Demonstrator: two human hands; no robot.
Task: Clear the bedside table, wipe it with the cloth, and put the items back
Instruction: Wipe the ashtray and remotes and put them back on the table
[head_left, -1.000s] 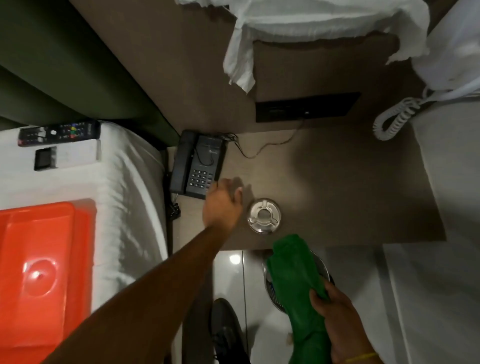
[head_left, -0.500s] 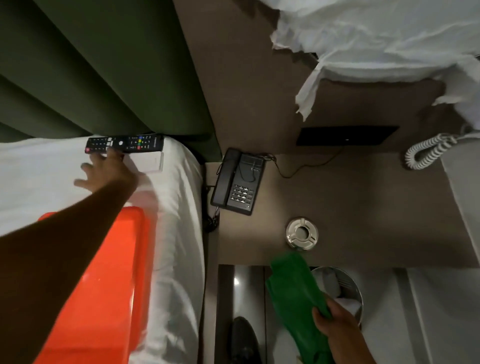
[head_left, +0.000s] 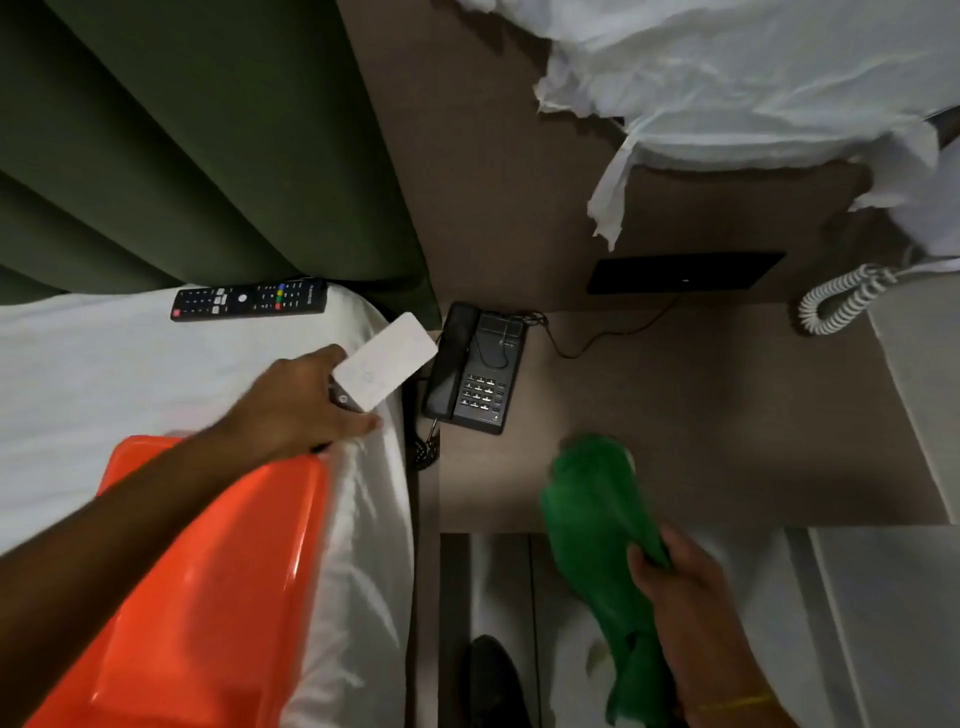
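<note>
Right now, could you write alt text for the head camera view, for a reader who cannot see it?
A person's left hand lifts a white card over the bed edge, while the right hand holds a green cloth above a brown bedside table. A black telephone sits on the table; a remote lies on the bed.

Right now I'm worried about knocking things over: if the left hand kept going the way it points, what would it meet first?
Probably the phone. The left hand holds a white card aimed at its handset side; depth is unclear, so the card could pass above it.
</note>
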